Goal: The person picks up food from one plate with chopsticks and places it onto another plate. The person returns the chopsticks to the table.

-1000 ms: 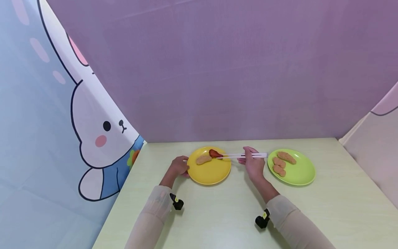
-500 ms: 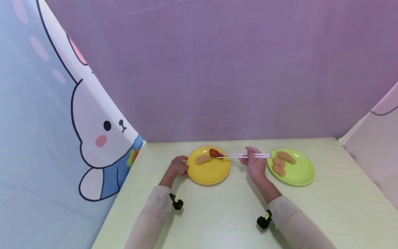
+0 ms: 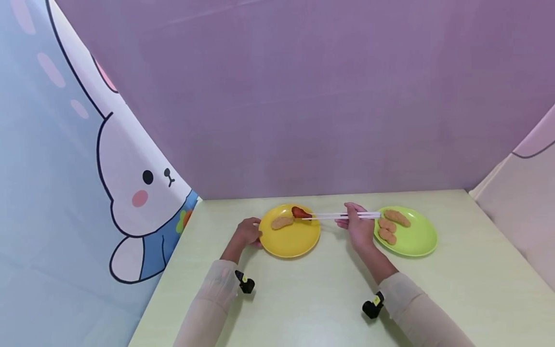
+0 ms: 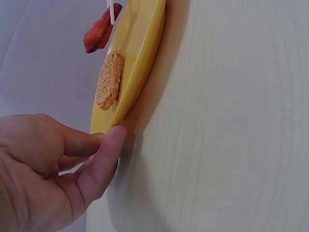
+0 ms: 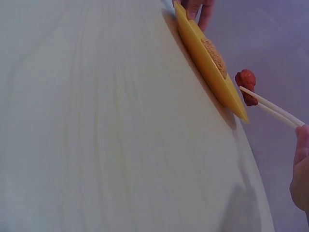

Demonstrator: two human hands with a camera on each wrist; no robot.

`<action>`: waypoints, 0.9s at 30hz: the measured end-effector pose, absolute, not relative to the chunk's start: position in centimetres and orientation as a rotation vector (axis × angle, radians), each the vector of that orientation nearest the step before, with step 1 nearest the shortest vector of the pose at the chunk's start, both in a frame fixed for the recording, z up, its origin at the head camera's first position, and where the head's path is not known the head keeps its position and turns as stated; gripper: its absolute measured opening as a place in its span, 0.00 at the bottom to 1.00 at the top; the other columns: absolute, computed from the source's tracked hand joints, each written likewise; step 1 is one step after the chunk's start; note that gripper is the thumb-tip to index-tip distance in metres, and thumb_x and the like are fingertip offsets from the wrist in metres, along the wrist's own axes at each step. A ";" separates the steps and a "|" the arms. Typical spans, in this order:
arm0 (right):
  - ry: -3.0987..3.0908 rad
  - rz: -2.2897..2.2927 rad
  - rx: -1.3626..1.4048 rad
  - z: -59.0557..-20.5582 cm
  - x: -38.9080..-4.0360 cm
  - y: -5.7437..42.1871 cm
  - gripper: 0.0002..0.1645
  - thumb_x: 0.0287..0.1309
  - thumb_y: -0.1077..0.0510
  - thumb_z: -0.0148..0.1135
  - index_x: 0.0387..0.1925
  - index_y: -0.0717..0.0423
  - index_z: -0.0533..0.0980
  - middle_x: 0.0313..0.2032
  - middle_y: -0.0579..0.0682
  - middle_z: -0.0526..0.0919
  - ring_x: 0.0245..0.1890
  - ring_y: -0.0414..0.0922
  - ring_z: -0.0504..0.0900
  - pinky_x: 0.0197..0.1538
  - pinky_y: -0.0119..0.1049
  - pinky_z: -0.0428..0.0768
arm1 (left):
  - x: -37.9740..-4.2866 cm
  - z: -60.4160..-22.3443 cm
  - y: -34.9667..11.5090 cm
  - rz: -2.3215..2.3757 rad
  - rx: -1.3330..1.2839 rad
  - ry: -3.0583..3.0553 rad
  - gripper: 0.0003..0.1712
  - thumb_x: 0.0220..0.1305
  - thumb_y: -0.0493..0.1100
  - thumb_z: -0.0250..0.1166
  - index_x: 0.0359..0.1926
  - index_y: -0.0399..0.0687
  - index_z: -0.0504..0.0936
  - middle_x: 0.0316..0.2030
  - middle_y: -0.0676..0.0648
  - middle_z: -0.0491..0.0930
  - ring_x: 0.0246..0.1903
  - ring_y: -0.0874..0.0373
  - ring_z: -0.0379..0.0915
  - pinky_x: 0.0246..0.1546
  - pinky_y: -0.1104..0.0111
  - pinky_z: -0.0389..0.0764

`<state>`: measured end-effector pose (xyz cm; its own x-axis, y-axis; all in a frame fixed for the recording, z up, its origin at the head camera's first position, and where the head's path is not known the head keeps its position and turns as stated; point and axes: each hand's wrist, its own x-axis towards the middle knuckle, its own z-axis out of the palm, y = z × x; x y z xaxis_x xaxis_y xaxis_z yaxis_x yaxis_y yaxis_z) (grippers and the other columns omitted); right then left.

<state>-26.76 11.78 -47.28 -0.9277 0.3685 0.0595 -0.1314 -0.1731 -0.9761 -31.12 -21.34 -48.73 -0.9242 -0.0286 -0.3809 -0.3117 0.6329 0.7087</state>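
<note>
My left hand [image 3: 249, 232] pinches the rim of a yellow plate [image 3: 289, 243] between thumb and fingers. The left wrist view shows the thumb [image 4: 110, 145] at the plate's edge. On that plate lies a tan, crumbed, oblong food piece [image 3: 282, 222]. A reddish-brown chicken drumstick [image 5: 246, 83] is between the tips of white chopsticks [image 3: 326, 216], raised over the plate's far side in both wrist views. My right hand [image 3: 360, 229] grips the chopsticks near their back ends, which overlap the green plate's left edge in the head view.
A green plate [image 3: 418, 241] stands at the right, holding a crumbed oblong piece [image 3: 397, 218] and lumpy tan nuggets [image 3: 387, 231]. The pale wooden table [image 3: 303, 299] ends at a purple cloth [image 3: 303, 120] behind. A rabbit-print cloth [image 3: 143, 207] hangs at the left.
My right hand and the chopsticks have shifted slightly right, and the drumstick sits a little further right over the yellow plate. The left hand keeps its hold on the rim.
</note>
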 end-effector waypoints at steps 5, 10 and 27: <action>-1.795 2.156 -0.276 -47.5 -26.8 12.1 0.20 0.73 0.50 0.58 0.53 0.62 0.79 0.25 0.46 0.87 0.21 0.37 0.88 0.31 0.31 0.88 | -31.3 -48.9 -21.6 1.184 -0.259 2.535 0.29 0.68 0.33 0.61 0.69 0.45 0.72 0.41 0.40 0.84 0.20 0.59 0.83 0.23 0.70 0.86; -1.802 2.183 -0.269 -47.4 -26.6 12.7 0.21 0.73 0.49 0.58 0.54 0.62 0.79 0.27 0.48 0.87 0.22 0.37 0.88 0.31 0.31 0.88 | -31.5 -49.2 -21.7 1.160 -0.256 2.561 0.29 0.67 0.33 0.61 0.68 0.45 0.73 0.44 0.40 0.84 0.19 0.60 0.83 0.22 0.70 0.86; -1.783 2.163 -0.467 -46.7 -26.0 15.2 0.23 0.70 0.46 0.61 0.57 0.57 0.79 0.30 0.51 0.88 0.21 0.38 0.88 0.30 0.31 0.88 | -31.3 -49.2 -21.7 1.202 -0.258 2.536 0.29 0.68 0.33 0.60 0.70 0.44 0.71 0.40 0.39 0.85 0.21 0.58 0.84 0.24 0.69 0.87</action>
<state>-25.98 15.20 -46.73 -0.9025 0.4267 -0.0591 -0.0234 -0.1855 -0.9824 -31.28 -21.68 -49.23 -0.9316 -0.0249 -0.3625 -0.2963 0.6294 0.7184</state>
